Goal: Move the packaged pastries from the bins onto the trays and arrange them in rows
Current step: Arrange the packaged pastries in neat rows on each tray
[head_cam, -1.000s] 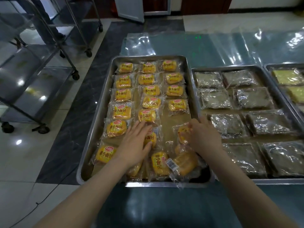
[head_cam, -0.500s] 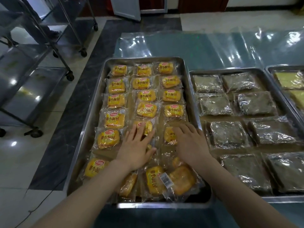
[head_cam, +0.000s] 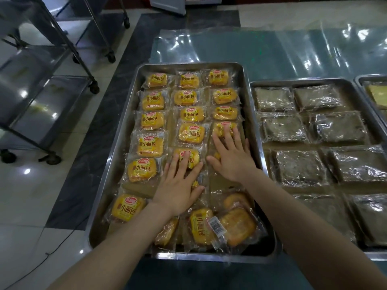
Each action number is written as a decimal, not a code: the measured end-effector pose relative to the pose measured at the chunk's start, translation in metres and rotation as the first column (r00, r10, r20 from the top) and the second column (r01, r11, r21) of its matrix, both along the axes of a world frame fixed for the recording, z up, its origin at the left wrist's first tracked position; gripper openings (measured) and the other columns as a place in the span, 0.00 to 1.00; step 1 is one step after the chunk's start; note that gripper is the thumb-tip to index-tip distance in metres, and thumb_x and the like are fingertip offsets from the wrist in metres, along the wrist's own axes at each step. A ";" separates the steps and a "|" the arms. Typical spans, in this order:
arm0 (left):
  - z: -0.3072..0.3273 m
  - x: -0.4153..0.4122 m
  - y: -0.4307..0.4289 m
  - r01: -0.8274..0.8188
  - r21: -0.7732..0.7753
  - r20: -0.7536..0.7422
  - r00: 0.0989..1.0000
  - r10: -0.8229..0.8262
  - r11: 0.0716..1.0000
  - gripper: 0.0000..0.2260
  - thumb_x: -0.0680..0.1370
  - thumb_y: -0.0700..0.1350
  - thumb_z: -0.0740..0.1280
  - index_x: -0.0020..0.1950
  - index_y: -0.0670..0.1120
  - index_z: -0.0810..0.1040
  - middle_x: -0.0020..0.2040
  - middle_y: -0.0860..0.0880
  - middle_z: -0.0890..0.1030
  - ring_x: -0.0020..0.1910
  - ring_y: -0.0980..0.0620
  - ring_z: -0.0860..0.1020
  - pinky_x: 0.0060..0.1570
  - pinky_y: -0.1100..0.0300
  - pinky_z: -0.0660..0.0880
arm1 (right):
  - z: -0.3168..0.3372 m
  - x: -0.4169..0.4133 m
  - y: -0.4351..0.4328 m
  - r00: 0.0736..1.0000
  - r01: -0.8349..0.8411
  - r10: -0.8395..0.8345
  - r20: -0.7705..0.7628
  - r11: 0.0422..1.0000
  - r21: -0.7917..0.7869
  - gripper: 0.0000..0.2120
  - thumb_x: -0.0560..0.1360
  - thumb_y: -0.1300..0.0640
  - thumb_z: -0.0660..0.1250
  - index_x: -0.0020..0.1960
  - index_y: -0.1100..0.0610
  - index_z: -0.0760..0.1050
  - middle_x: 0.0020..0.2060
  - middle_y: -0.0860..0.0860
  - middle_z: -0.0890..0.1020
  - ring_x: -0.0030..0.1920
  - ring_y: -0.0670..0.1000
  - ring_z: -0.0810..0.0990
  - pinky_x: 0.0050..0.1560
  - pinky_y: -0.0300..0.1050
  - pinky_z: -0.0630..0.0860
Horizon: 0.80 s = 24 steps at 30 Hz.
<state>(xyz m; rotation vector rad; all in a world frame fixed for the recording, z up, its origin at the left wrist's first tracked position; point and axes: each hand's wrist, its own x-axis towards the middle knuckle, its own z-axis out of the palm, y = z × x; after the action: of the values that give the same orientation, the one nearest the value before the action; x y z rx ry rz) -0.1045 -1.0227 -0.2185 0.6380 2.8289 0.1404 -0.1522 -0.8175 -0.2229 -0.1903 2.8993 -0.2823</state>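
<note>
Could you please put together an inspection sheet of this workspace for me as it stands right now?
Surface: table under clear plastic film, carrying three steel trays.
Job's things: yellow packaged pastries lie in three columns on the left steel tray, with an unsorted pile at its near end. The middle tray holds dark brown wrapped cakes. The far-right tray is only partly in view.
Clutter: nothing seen.
Hands: left hand flat, fingers straight, on a middle-column packet. Right hand flat on right-column packets.
Cables: thin dark cable on the floor, lower left.
Surroundings: wheeled steel racks on a tiled floor; no bins in view.
</note>
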 end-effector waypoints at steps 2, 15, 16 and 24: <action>0.003 0.000 0.000 -0.003 0.008 0.019 1.000 0.003 1.000 0.28 0.76 0.66 0.42 0.69 0.65 0.29 0.72 0.50 0.26 0.67 0.48 0.22 0.64 0.51 0.28 | 0.005 0.000 0.002 1.000 0.000 0.000 -0.006 1.000 -0.001 0.35 0.76 0.32 0.43 0.77 0.46 0.39 0.75 0.52 0.33 0.73 0.56 0.30 0.71 0.65 0.40; 0.035 0.079 -0.036 -0.188 0.428 0.094 0.982 0.163 0.884 0.23 0.77 0.52 0.64 0.71 0.58 0.63 0.74 0.60 0.57 0.71 0.60 0.57 0.67 0.60 0.56 | 0.066 0.109 0.024 0.979 -0.095 0.143 0.148 0.951 -0.294 0.07 0.73 0.41 0.65 0.48 0.40 0.76 0.45 0.40 0.79 0.46 0.43 0.77 0.44 0.38 0.73; 0.035 0.084 -0.040 -0.202 0.420 0.134 0.978 0.159 0.885 0.23 0.77 0.53 0.64 0.72 0.58 0.63 0.75 0.59 0.57 0.71 0.57 0.58 0.67 0.58 0.56 | 0.067 0.116 0.022 0.971 -0.119 0.173 0.163 0.948 -0.296 0.13 0.73 0.38 0.64 0.55 0.41 0.77 0.53 0.41 0.79 0.53 0.45 0.76 0.51 0.42 0.73; 0.030 0.098 -0.054 -0.166 0.244 0.176 0.977 0.125 0.955 0.26 0.77 0.60 0.58 0.74 0.58 0.57 0.77 0.56 0.51 0.74 0.51 0.55 0.69 0.52 0.55 | 0.057 0.146 0.005 0.981 -0.080 0.118 0.151 0.968 -0.239 0.31 0.68 0.36 0.68 0.68 0.43 0.67 0.74 0.48 0.59 0.76 0.53 0.49 0.74 0.52 0.52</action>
<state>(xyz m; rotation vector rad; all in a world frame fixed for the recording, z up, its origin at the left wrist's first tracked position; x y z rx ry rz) -0.0061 -1.0767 -0.1884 0.4432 2.7224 0.5681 -0.0066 -0.8124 -0.1662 -0.3331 2.6782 -0.5900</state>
